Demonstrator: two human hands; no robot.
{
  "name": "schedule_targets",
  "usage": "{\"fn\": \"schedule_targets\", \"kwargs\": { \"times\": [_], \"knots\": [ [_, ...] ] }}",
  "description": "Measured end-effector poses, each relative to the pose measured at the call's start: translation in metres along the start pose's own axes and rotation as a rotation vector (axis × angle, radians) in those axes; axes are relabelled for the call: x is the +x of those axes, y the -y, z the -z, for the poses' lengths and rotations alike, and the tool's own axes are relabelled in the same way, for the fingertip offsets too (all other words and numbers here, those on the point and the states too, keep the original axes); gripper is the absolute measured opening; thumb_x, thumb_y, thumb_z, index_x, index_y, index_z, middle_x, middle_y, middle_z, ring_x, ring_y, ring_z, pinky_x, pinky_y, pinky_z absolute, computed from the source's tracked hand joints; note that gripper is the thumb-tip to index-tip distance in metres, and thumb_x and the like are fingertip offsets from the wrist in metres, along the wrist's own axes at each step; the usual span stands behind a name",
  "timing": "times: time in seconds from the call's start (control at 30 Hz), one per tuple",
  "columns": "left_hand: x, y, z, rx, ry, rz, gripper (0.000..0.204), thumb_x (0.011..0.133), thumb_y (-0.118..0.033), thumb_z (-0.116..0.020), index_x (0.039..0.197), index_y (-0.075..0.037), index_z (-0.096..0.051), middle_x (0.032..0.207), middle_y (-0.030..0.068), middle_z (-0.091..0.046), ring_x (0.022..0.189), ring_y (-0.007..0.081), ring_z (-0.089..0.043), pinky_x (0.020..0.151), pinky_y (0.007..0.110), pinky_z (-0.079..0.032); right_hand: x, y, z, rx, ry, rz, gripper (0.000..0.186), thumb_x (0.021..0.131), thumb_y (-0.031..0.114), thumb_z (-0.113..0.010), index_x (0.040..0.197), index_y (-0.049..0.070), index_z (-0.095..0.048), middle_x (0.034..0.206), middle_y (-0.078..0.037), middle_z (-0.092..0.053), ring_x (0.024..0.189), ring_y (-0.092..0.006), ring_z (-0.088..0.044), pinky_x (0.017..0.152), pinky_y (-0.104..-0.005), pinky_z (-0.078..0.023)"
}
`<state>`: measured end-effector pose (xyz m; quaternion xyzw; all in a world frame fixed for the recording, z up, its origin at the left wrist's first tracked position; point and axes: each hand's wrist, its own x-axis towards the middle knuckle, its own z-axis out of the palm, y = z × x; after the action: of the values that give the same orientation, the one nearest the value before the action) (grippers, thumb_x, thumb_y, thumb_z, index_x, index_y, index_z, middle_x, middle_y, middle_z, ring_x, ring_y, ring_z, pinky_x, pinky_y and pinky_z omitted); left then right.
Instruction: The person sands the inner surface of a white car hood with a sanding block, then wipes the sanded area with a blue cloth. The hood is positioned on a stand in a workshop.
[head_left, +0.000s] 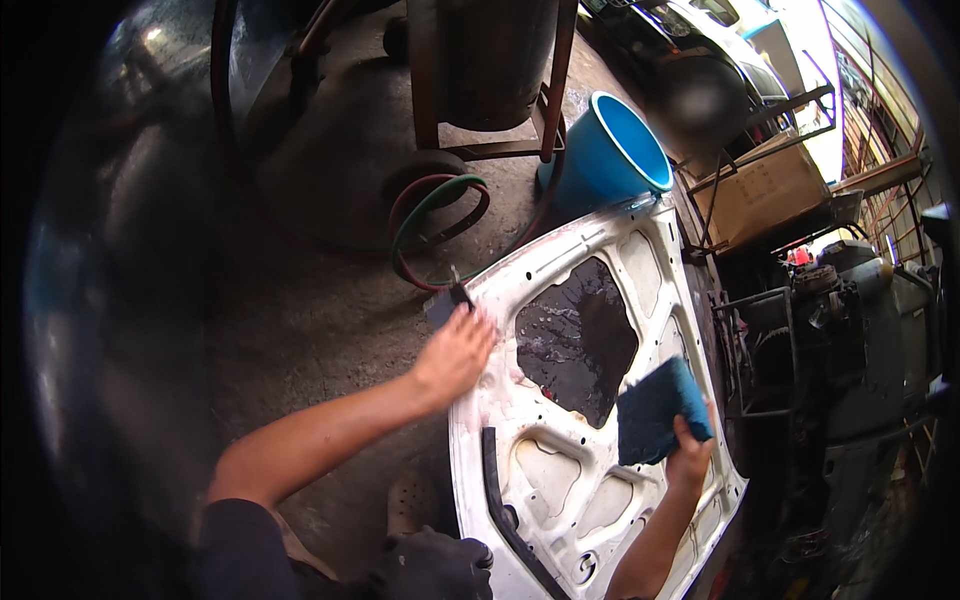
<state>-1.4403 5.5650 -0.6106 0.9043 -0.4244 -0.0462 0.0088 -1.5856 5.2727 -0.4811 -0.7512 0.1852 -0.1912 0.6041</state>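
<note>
Right hand (688, 455) gripping blue pad (655, 410), left hand (455, 352) seemingly steadying panel (560, 470) edge

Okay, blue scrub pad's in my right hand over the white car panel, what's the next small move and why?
Probably lower the blue pad flat onto the white panel and start scrubbing. The right hand holds it lifted on edge above the surface, the panel shows reddish grime and looks wet, and the left hand braces the panel's upper edge.

White car panel (600, 470), dark blue scrubbing pad (655, 410), bright blue bucket (615, 150), red and green hoses (440, 215)
</note>
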Motion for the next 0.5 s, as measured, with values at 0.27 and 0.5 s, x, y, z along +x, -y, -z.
{"fn": "schedule_targets", "kwargs": {
  "times": [0.27,0.5],
  "knots": [
    [-0.03,-0.035,-0.054,-0.181,-0.345,-0.147,0.041,0.09,-0.015,-0.04,0.125,0.003,-0.05,0.134,0.0184,-0.048,0.13,0.0288,-0.041,0.111,0.048,-0.026,0.02,-0.165,0.128,-1.179,-0.334,-0.299,0.042,0.069,0.009,-0.076,0.102,-0.001,-0.053,0.09,-0.017,-0.062,0.083,-0.0284,-0.059,0.078,-0.0369,-0.047],
    [-0.039,-0.07,-0.024,-0.274,-0.876,-0.356,0.04,0.085,-0.022,-0.053,0.125,-0.018,-0.054,0.101,0.0026,-0.043,0.098,0.0177,-0.043,0.09,0.036,-0.035,-0.044,-0.081,-0.026,-0.152,0.358,-0.213,0.079,0.07,0.037,-0.079,0.127,-0.004,-0.043,0.127,-0.021,-0.049,0.121,-0.0298,-0.047,0.099,-0.0387,-0.038]
  ]
}}
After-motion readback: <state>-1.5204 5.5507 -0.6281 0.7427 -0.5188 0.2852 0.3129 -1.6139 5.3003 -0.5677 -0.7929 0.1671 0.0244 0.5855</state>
